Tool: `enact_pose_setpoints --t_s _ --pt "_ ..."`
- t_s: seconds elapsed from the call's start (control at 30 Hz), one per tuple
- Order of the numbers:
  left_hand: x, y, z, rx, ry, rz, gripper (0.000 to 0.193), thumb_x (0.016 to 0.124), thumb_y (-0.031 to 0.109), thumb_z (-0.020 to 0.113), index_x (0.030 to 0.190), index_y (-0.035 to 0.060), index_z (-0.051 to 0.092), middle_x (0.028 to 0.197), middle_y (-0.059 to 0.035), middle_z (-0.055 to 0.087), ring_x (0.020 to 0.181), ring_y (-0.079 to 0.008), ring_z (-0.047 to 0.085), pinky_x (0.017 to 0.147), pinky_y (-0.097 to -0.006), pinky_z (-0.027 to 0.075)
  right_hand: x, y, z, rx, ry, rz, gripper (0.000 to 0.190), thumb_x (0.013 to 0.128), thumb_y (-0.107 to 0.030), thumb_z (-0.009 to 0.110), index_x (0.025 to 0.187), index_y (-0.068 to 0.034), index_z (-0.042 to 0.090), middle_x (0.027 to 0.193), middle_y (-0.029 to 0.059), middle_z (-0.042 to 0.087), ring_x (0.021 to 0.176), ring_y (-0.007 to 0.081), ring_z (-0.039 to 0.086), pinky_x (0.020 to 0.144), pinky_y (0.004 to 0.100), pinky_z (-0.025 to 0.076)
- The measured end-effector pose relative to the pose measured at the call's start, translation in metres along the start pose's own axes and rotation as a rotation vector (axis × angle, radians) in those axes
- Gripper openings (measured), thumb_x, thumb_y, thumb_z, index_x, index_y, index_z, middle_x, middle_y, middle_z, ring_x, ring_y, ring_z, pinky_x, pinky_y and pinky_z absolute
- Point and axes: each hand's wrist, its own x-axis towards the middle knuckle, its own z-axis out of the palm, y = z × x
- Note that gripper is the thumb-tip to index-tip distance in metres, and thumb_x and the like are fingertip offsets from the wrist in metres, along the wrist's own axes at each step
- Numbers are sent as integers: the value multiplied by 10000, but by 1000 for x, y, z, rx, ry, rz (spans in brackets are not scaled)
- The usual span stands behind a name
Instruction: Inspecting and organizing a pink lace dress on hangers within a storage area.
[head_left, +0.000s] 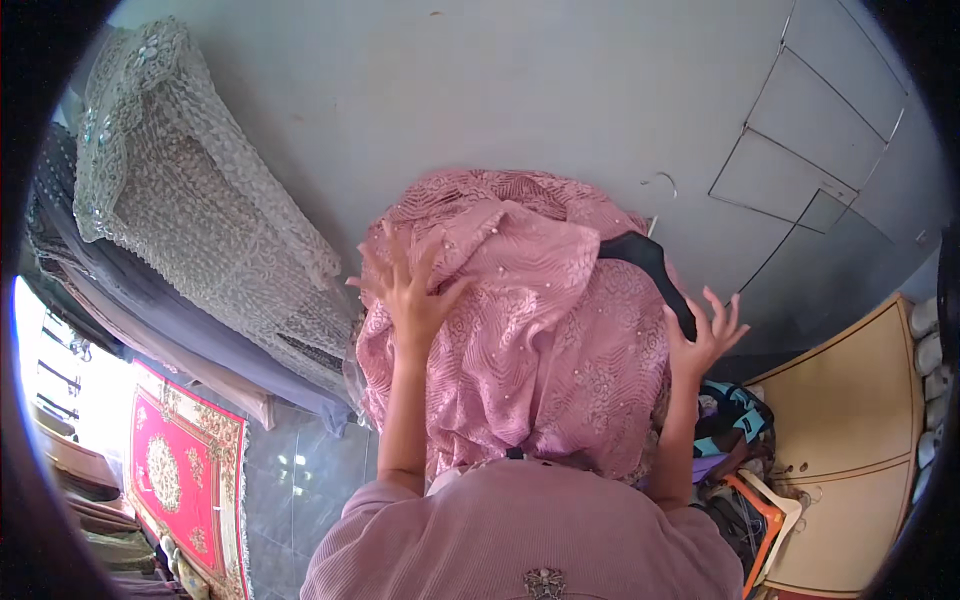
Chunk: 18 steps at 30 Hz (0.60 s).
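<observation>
A pink patterned garment with small pearl-like beads hangs in front of me against the wall. On its right shoulder side, part of a black hanger shows bare; the rest is hidden under the cloth. My left hand lies with fingers spread over the garment's upper left, holding no visible fold. At the hanger's right end, my right hand has its fingers spread apart. The hanger's tip sits between that thumb and forefinger, without the fingers closing around it.
To the left hang a pale beaded lace garment and a grey-blue cloth. A red floral rug lies on dark floor tiles. At right stand a wooden cabinet, orange and white hangers and piled fabric.
</observation>
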Motion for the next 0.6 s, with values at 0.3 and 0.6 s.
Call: enact_pose_setpoints --t_s 0.3,0.6 --pt "11 -45 -15 59 25 -112 174 741 106 619 859 206 699 1421 -53 303 1340 -398 85 910 -713 -104 -4 -2 13 39 -63 -4 245 688 -394 728 827 -207 651 1141 -75 540 1254 329 327 966 690 78" --pt "101 -50 -3 222 -149 -39 291 704 333 680 983 250 676 1453 -80 212 1321 -418 129 918 -725 -39 12 -28 31 64 -8 26 255 692 -412 719 812 -200 644 1138 -79 535 1246 316 338 962 695 95"
